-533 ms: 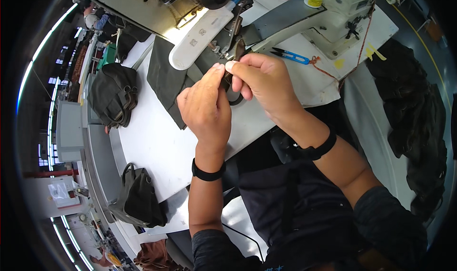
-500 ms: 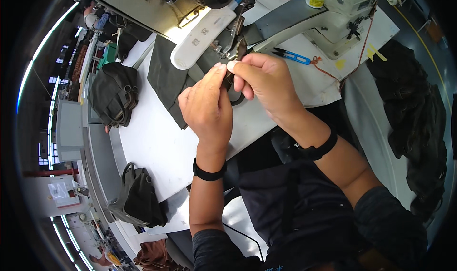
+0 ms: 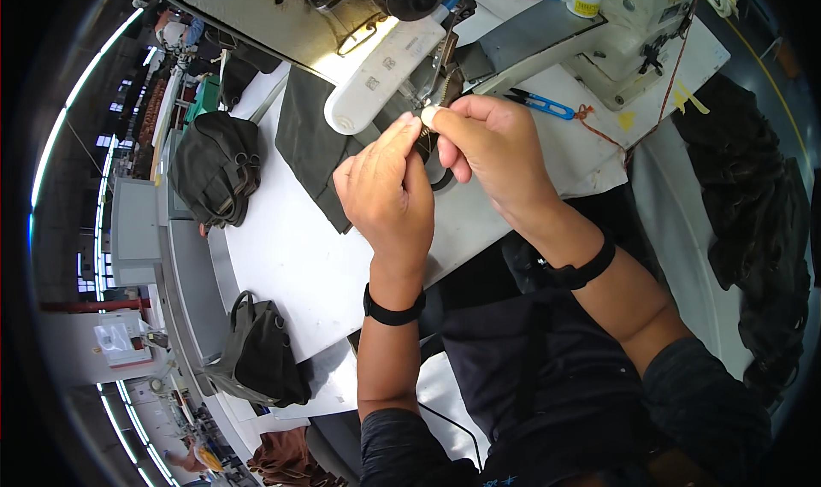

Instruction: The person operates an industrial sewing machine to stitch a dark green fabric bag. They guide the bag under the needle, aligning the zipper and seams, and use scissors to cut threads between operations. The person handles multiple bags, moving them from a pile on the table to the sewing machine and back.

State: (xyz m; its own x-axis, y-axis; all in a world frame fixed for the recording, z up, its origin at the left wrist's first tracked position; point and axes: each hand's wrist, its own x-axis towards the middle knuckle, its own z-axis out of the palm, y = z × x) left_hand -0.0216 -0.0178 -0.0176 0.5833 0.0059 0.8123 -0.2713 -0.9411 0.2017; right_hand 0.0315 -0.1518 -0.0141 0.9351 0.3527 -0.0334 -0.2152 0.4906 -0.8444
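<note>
Both my hands meet at a metal-toothed zipper (image 3: 445, 87) beside the needle area of a sewing machine (image 3: 385, 64). My left hand (image 3: 389, 188) is closed, its fingertips pressed together on the zipper's near part. With thumb and forefinger, my right hand (image 3: 496, 145) pinches the zipper just right of the left fingertips; its other fingers curl under. Dark olive fabric (image 3: 312, 149) lies left of my left hand and runs under the white machine arm. Part of a dark loop shows below the hands. My fingers hide much of the zipper where they grip it.
Blue thread snips (image 3: 543, 104) lie on the table right of my hands, beside a reddish cord (image 3: 599, 136). Two dark olive bags (image 3: 214, 169) stand along the left edge of the white table (image 3: 282, 256). Dark fabric pieces (image 3: 744, 188) hang at the right.
The whole view has shifted slightly, so everything sits a little farther right and lower. Both hands keep nearly the same grip on the zipper beside the machine.
</note>
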